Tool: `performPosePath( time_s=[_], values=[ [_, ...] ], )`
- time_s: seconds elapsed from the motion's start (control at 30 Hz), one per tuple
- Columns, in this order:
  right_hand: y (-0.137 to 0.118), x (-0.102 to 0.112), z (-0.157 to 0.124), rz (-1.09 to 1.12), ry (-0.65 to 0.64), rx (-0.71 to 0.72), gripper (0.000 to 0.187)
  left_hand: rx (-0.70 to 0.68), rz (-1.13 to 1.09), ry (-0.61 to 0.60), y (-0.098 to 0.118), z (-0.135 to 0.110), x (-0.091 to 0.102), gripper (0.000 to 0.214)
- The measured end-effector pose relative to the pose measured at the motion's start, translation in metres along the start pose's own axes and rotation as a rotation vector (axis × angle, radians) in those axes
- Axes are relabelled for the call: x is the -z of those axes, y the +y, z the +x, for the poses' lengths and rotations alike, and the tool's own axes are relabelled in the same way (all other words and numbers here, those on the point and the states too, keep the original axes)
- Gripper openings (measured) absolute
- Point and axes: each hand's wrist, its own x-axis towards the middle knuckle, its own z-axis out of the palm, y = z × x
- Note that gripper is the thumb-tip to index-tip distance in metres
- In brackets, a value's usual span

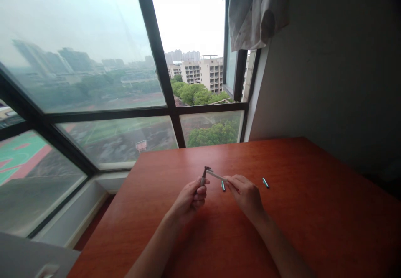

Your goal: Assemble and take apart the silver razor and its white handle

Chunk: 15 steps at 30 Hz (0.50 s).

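My left hand (191,198) is closed around the grey grip of a razor (203,181), held upright with its dark head at the top. In my right hand (246,194), fingers and thumb pinch a thin pale stick (217,175) that looks like a toothbrush. Its far end meets the razor just below the head; whether it has bristles is too small to tell. Just left of my right fingertips, a small green, white and black piece (223,186), like a razor cartridge, lies on the table. A similar piece (265,182) lies farther right.
The reddish-brown wooden table (313,211) stretches beneath both hands. Beyond its far edge stands a large dark-framed window (171,110), with one pane swung open. A light cloth (255,14) hangs at the upper right beside a grey wall (322,81).
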Motion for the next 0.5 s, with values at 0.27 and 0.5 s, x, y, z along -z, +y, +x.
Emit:
performPosePath(
  time_s=[0.27, 0.5],
  values=[
    [0.001, 0.000, 0.001, 0.127, 0.038, 0.004, 0.026, -0.005, -0.047, -0.001, 0.007, -0.003, 0.002, 0.028],
    [-0.004, 0.002, 0.000, 0.109, 0.004, 0.034, 0.026, 0.057, 0.063, -0.036, -0.002, -0.001, -0.002, 0.031]
  ],
)
